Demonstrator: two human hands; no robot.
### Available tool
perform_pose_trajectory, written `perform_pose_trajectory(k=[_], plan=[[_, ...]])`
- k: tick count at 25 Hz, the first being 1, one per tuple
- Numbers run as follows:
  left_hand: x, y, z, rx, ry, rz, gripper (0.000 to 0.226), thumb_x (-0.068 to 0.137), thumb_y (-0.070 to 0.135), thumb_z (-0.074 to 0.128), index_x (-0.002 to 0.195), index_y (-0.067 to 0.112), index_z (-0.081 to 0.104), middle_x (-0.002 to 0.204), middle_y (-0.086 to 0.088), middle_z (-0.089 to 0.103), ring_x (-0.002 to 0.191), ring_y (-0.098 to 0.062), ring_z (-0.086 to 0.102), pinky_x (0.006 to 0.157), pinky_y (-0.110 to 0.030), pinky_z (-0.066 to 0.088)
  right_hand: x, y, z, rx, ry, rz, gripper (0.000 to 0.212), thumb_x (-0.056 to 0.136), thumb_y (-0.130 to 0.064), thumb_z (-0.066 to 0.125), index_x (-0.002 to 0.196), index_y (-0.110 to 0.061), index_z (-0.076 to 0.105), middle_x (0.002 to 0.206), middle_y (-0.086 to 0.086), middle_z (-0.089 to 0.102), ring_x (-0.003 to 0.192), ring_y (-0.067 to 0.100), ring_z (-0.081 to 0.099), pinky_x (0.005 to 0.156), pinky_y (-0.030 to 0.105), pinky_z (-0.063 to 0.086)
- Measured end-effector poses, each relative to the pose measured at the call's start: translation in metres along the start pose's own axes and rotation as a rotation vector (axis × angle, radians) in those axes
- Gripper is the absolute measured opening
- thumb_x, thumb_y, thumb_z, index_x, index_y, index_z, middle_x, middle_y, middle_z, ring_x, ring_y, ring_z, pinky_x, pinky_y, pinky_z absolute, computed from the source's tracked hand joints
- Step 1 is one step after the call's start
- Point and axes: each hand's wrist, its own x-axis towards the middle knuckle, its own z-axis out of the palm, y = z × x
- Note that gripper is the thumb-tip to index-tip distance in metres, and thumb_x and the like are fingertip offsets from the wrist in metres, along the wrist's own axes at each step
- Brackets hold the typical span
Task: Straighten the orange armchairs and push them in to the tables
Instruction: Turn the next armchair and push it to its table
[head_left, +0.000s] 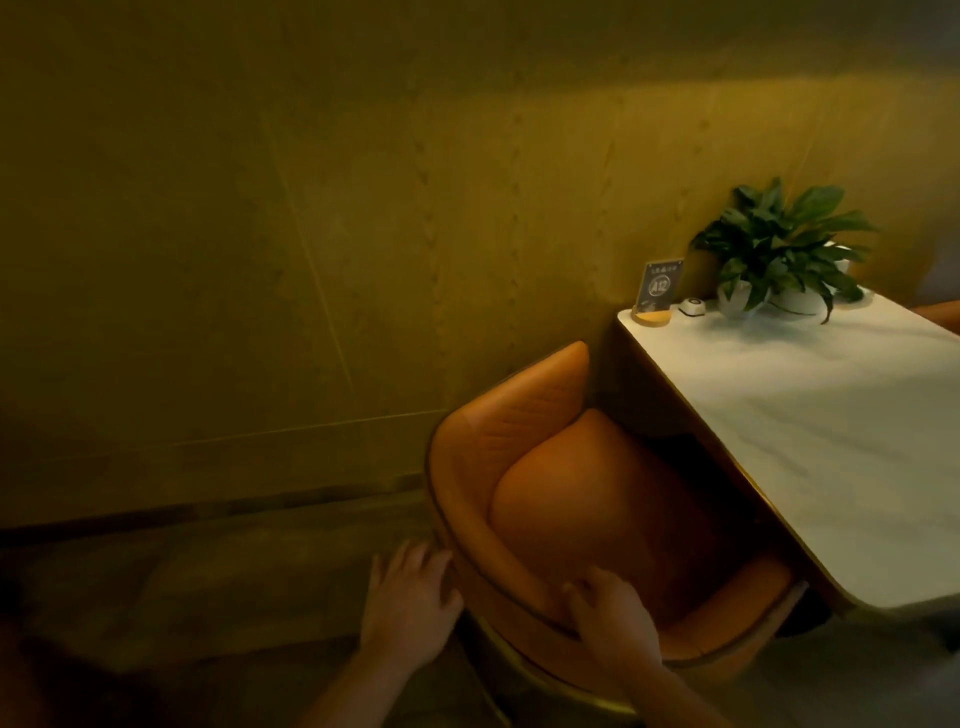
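Note:
An orange armchair (587, 499) stands at the long side of a white marble-topped table (831, 441), its seat partly under the table edge and its curved back toward me. My left hand (410, 608) rests with spread fingers against the outside of the chair's back at its left. My right hand (613, 618) lies over the top rim of the back, fingers curled onto it. A sliver of a second orange chair (940, 314) shows beyond the table at the far right.
A yellowish wall (311, 260) runs close behind the chair and table. On the table's far end stand a table-number sign (657, 291) on a wooden base, a small white call button (692, 306) and a potted green plant (784, 254). Dark floor (208, 587) lies to the left.

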Motion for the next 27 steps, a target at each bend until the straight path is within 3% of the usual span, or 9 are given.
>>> perform_pose_trajectory(k=[3,10,13,18,27], plan=[[-0.035,-0.025,-0.029,0.024,0.004,-0.111,0.057,0.096,0.051,0.041,0.15,0.036,0.033,0.16,0.003,0.029,0.151,-0.021,0.017,0.123,-0.052,0.012,-0.014,-0.035,-0.028,-0.11,0.009,-0.123,0.04,0.101,-0.047,0.047,0.135,-0.027,0.054,0.135,-0.004,0.054,0.125,0.015,0.051,0.103,0.032,0.045],[-0.112,-0.063,-0.073,0.033,0.153,-0.296,0.054,0.1,0.049,0.037,0.151,0.032,0.032,0.158,-0.002,0.033,0.15,-0.025,0.018,0.122,-0.056,0.013,-0.029,-0.12,-0.036,-0.338,-0.082,-0.474,0.034,0.102,-0.042,0.042,0.13,-0.028,0.056,0.129,-0.002,0.059,0.118,0.018,0.052,0.098,0.037,0.048],[-0.153,-0.086,-0.078,0.038,0.207,-0.406,0.052,0.1,0.048,0.038,0.148,0.029,0.036,0.155,-0.004,0.037,0.149,-0.026,0.022,0.122,-0.058,0.013,-0.043,-0.165,-0.017,-0.358,-0.101,-0.627,0.039,0.104,-0.044,0.042,0.136,-0.027,0.053,0.137,0.0,0.056,0.126,0.021,0.049,0.098,0.036,0.045],[-0.215,-0.12,-0.081,-0.026,0.249,-0.553,0.055,0.101,0.048,0.036,0.153,0.032,0.029,0.162,-0.001,0.026,0.153,-0.026,0.009,0.122,-0.058,0.007,-0.069,-0.218,0.014,-0.364,-0.163,-0.785,0.046,0.102,-0.047,0.044,0.143,-0.025,0.049,0.145,-0.001,0.052,0.134,0.02,0.045,0.106,0.038,0.043],[-0.333,-0.203,-0.07,-0.152,0.297,-0.751,0.056,0.101,0.047,0.036,0.154,0.035,0.025,0.161,0.001,0.025,0.152,-0.026,0.01,0.121,-0.058,0.006,-0.158,-0.311,0.11,-0.391,-0.26,-0.983,0.043,0.101,-0.049,0.046,0.136,-0.026,0.055,0.137,-0.002,0.059,0.125,0.016,0.052,0.1,0.036,0.049]])
